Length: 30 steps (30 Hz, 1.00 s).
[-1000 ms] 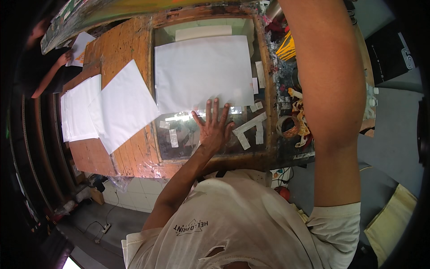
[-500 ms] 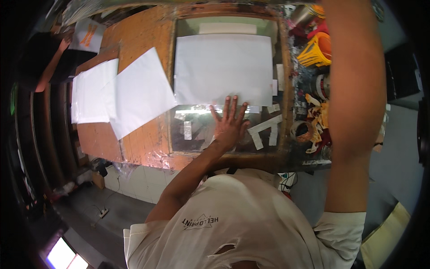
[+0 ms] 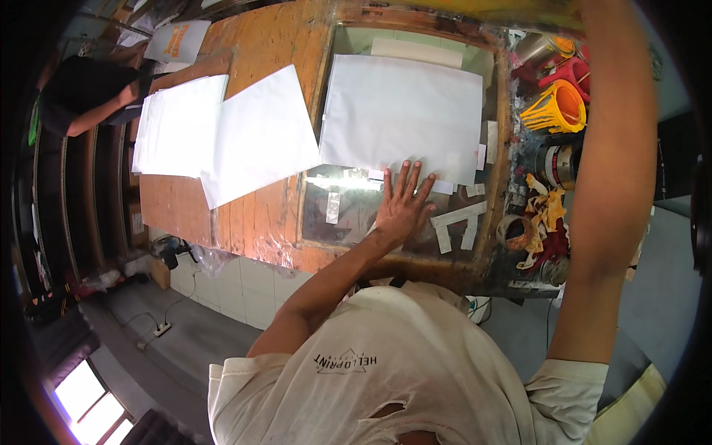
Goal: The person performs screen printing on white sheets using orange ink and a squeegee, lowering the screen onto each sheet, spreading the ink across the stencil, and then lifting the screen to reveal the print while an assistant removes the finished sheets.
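Observation:
A white sheet [image 3: 404, 111], perhaps paper or a thin bag, lies flat on a glass panel [image 3: 356, 211] set into the wooden table. On the sheet's near edge rests my left hand [image 3: 403, 202], its fingers spread and stretched out, holding nothing. My right arm [image 3: 615, 178] reaches far forward along the right side, and its hand is beyond the top of the picture. To the left, a pile of white sheets [image 3: 178, 126] lies on the wood, with one more white sheet [image 3: 267, 133] slanted against it.
Along the right edge stand a yellow-smeared pot [image 3: 552, 107] of orange paint, a red pot [image 3: 569, 78], a can [image 3: 558, 165] and stained rags [image 3: 547, 215]. Tape strips [image 3: 460, 219] mark the glass. At far left a person [image 3: 93, 96] is beside an orange-printed sheet [image 3: 178, 42].
The whole view has swung, so the table sits farther right in the picture. My left hand stays spread on the sheet's near edge, and my right arm stays stretched forward.

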{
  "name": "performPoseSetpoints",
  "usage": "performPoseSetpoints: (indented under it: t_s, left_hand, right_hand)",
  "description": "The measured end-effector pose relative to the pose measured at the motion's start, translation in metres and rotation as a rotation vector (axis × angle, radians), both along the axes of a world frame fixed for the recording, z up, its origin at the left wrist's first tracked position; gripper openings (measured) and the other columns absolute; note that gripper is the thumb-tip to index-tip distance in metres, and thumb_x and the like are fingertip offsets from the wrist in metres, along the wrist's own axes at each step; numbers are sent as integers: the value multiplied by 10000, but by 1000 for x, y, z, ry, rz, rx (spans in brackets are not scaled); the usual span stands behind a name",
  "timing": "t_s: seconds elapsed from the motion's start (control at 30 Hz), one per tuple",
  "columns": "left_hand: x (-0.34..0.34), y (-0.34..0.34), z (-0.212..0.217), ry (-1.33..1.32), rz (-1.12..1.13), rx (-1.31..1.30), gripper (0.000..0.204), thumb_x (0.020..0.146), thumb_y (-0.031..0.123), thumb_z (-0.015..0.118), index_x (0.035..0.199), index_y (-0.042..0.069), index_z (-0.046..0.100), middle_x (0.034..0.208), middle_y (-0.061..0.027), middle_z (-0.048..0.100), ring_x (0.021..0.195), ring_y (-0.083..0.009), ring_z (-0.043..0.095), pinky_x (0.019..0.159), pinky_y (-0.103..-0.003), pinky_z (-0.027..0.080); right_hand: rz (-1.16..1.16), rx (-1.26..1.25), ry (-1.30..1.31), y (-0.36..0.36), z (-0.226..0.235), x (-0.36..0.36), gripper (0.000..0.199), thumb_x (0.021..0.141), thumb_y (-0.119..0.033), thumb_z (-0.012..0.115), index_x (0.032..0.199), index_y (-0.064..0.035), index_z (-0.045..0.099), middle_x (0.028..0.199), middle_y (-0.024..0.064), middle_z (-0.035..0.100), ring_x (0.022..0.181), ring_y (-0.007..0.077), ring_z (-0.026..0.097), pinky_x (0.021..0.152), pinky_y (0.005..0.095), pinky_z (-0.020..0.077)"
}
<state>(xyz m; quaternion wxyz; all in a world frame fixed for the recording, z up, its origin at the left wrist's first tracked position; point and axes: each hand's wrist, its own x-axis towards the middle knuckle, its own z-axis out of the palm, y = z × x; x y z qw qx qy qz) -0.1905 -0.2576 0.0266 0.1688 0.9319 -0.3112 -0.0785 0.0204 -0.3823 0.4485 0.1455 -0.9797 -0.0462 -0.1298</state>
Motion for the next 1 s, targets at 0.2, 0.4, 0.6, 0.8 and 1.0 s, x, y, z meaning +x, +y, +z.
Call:
performPoseSetpoints:
  t_s: [0.2, 0.4, 0.6, 0.8, 1.0]
  left_hand:
    - [15, 12, 73, 121, 121, -371, 693, 1039, 384, 574, 1623, 132, 300, 1693, -219, 188, 1577, -406, 142, 1255, -633, 75]
    - [-14, 56, 162, 759, 553, -1660, 716, 1035, 407, 611, 1582, 67, 298, 1592, -147, 377, 1516, -285, 319, 1224, -551, 270]
    - [-19, 65, 105, 1375, 1179, -1394, 526, 1032, 521, 568, 1342, 101, 497, 1443, -136, 467, 1481, -284, 348, 1182, -641, 250]
    - [-25, 69, 57, 1344, 1223, -1457, 420, 1032, 460, 577, 1250, 104, 528, 1429, -138, 489, 1479, -279, 357, 1172, -721, 172]
    - [-18, 63, 69, 1304, 1266, -1476, 385, 1013, 456, 599, 1183, 117, 530, 1374, -103, 522, 1428, -272, 420, 1154, -719, 197]
  right_hand:
    - [-51, 29, 124, 3, -12, -22, 336, 1044, -359, 535, 989, -67, 693, 683, 47, 619, 570, 130, 522, 598, 364, 503]
    - [134, -27, -273, 27, -186, -148, 551, 943, -280, 653, 1469, -143, 561, 913, 118, 541, 875, 307, 541, 849, 504, 387]
    - [142, -150, -76, 29, -337, -180, 700, 846, -71, 679, 1513, -131, 475, 952, 110, 549, 945, 274, 553, 833, 465, 388]
    - [99, -38, 167, 27, -342, -173, 823, 820, -10, 705, 1575, -179, 424, 931, 102, 543, 951, 274, 548, 878, 475, 350]
    - [128, -143, -47, 25, -379, -177, 817, 834, -9, 701, 1576, -210, 426, 935, 89, 545, 953, 270, 565, 915, 544, 341]
